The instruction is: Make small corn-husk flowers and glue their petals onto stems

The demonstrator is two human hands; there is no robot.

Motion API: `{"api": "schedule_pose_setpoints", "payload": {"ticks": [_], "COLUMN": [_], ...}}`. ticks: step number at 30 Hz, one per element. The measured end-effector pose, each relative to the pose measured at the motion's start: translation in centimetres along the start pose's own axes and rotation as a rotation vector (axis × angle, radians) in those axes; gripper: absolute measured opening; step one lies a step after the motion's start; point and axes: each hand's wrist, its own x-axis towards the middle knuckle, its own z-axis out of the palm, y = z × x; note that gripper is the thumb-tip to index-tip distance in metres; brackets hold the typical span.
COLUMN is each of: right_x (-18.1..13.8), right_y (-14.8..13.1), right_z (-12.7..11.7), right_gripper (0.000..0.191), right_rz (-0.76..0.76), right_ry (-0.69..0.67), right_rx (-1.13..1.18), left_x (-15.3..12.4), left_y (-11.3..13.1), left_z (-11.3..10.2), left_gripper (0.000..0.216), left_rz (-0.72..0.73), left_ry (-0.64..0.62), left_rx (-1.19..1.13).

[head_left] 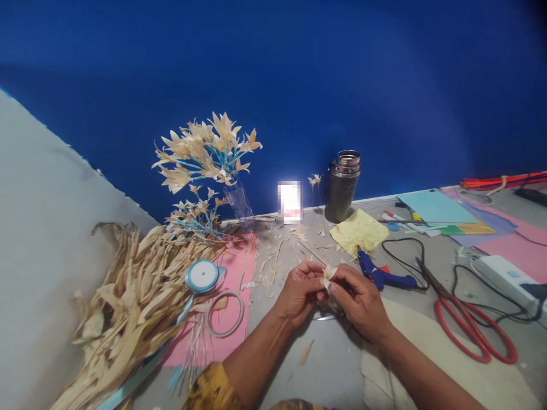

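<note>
Both my hands meet over the middle of the table, pinching a small cream husk flower (328,274) between their fingertips. My left hand (301,293) grips it from the left with curled fingers. From the other side, my right hand (361,299) closes thumb and fingers on its petals. A dark shiny object beneath the hands is mostly hidden. Just right of my right hand lies a blue glue gun (382,273). Scraps of husk (273,265) are scattered ahead of my hands.
Dried corn husks (128,307) are heaped at left, beside a ribbon spool (202,276) and a tape ring (225,314). Husk flowers (205,145) stand in a clear vase (239,202). A dark flask (342,188) stands by the wall. Red-handled scissors (470,319) and a power strip (508,279) lie right.
</note>
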Motion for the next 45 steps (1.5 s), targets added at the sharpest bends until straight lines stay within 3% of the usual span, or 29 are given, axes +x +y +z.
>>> {"api": "schedule_pose_setpoints", "payload": {"ticks": [13,18,23,28,33,36,39,45], "right_x": [0.1,0.1,0.1,0.2,0.1,0.1,0.1,0.3], "right_y": [0.3,0.6,0.6,0.5,0.8,0.9,0.6,0.0], "right_z": [0.2,0.1,0.0,0.0,0.0,0.0,-0.2,-0.5], "right_gripper": [0.016,0.018,0.016,0.016,0.015,0.016,0.019,0.020], "right_rz": [0.142,0.144,0.138,0.144,0.180,0.245,0.292,0.314], "right_ry": [0.072,0.131,0.073,0.075,0.117,0.122,0.105,-0.043], "right_rx": [0.095,0.102,0.076,0.036,0.026,0.066,0.121,0.250], "left_x": [-0.1,-0.2,-0.8,-0.9,-0.9,-0.9,-0.6,-0.1], "left_y": [0.2,0.4,0.3,-0.3,-0.4,-0.5,-0.8,-0.8], "left_z": [-0.2,-0.3,0.4,0.7,0.7,0.7,0.4,-0.3], "left_gripper": [0.027,0.018,0.025,0.007,0.007,0.013,0.025,0.040], "left_rz": [-0.014,0.275,0.297,0.333,0.370,0.335,0.201,0.037], "left_ry": [0.050,0.263,0.119,0.176,0.180,0.162,0.149,0.100], "left_rx": [0.134,0.485,0.440,0.433,0.432,0.381,0.242,0.075]}}
